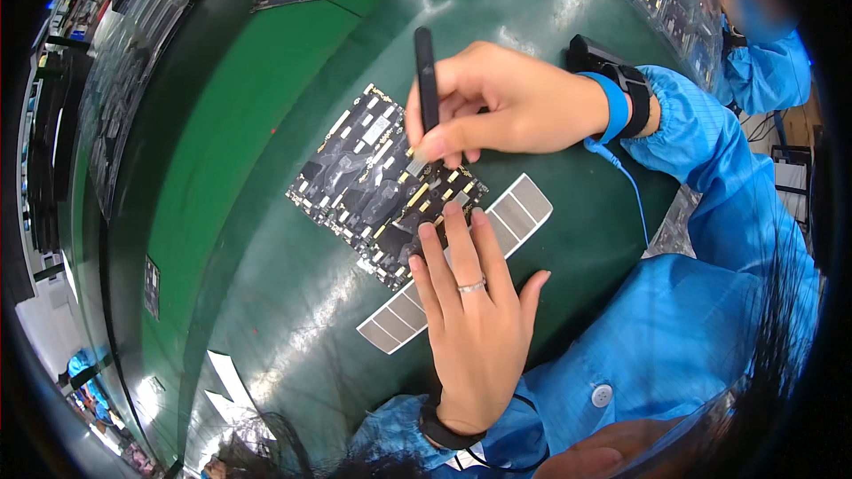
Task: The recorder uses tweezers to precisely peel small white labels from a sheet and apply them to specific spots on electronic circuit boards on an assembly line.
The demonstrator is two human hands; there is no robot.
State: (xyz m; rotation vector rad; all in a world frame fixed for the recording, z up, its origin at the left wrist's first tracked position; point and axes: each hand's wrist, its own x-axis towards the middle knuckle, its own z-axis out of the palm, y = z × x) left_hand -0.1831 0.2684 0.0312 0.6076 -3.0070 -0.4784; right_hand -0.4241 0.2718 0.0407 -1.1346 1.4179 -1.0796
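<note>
Head view: your left hand (475,319) lies flat, steadying the circuit board (382,182); your right hand (506,102) grip is closed on black tweezers (426,80).

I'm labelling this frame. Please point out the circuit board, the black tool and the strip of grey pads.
circuit board (355,182), head view, its middle
black tool (425,71), head view, its shaft
strip of grey pads (519,211), head view, upper end

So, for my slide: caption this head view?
Left hand steadies black circuit board while right hand applies black tweezers.
</note>
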